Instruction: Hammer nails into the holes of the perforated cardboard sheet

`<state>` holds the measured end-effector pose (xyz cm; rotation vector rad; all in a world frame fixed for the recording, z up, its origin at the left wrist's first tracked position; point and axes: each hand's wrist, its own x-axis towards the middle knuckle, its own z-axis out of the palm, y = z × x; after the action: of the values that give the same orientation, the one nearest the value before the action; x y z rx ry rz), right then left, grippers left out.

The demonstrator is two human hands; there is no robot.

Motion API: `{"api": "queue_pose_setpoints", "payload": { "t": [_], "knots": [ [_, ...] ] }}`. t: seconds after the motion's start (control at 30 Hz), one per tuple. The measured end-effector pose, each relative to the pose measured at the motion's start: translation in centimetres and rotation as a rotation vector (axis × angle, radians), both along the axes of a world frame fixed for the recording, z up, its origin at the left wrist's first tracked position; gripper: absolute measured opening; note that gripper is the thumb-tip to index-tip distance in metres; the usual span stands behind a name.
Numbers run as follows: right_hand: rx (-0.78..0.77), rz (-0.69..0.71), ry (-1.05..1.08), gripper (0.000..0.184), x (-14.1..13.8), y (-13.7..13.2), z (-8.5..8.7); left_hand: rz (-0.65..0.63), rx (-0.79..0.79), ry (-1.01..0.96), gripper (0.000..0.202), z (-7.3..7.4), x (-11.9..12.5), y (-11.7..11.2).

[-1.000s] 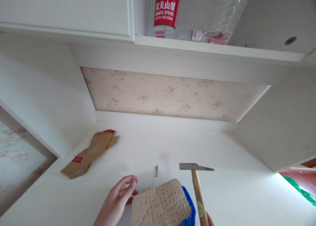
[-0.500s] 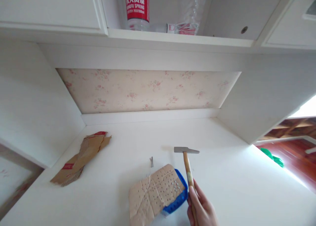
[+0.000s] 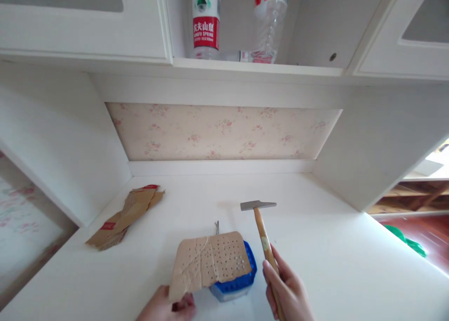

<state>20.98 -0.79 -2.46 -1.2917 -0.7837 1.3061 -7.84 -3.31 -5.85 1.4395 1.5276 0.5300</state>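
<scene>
My right hand (image 3: 287, 288) is closed around the wooden handle of a hammer (image 3: 263, 237), its metal head pointing away from me over the white tabletop. At the lower middle, my left hand (image 3: 168, 306) has its fingers curled at the near left corner of a piece of perforated cardboard (image 3: 210, 260) and grips it there. The cardboard is creased, full of small holes, with several small silvery pieces clustered near its right end. It lies across a blue-rimmed plastic container (image 3: 234, 287), hiding most of its top. A thin metal tool (image 3: 217, 227), partly hidden, lies just behind the cardboard.
Torn brown cardboard (image 3: 128, 215) lies on the left of the white tabletop (image 3: 333, 255). White side panels rise left and right. An overhead shelf (image 3: 256, 67) holds an upright water bottle (image 3: 206, 28) and a clear bottle (image 3: 271, 24). Something green (image 3: 405, 240) shows beyond the right edge.
My left hand has come into view at the cardboard's near corner. The cardboard has turned to lie more level across the container. The hammer has shifted slightly left.
</scene>
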Motion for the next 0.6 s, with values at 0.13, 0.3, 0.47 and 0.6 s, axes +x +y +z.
{"api": "queue_pose_setpoints", "payload": {
  "t": [0.13,0.3,0.47,0.6],
  "knots": [
    [0.084,0.034,0.05,0.067,1.1,2.6,1.5,0.315,0.127,0.045,0.038,1.2,-3.5,2.3],
    [0.15,0.082,0.098,0.044,1.4,7.5,1.4,0.232,0.508,0.063,0.026,1.8,-2.3,5.5],
    [0.162,0.122,0.112,0.043,1.2,10.5,-0.3,-0.024,0.817,0.194,0.032,-0.6,0.5,10.9],
    [0.108,0.131,0.096,0.055,1.4,10.4,-1.8,-0.212,0.884,0.282,0.031,-3.2,1.7,15.5]
  ]
}}
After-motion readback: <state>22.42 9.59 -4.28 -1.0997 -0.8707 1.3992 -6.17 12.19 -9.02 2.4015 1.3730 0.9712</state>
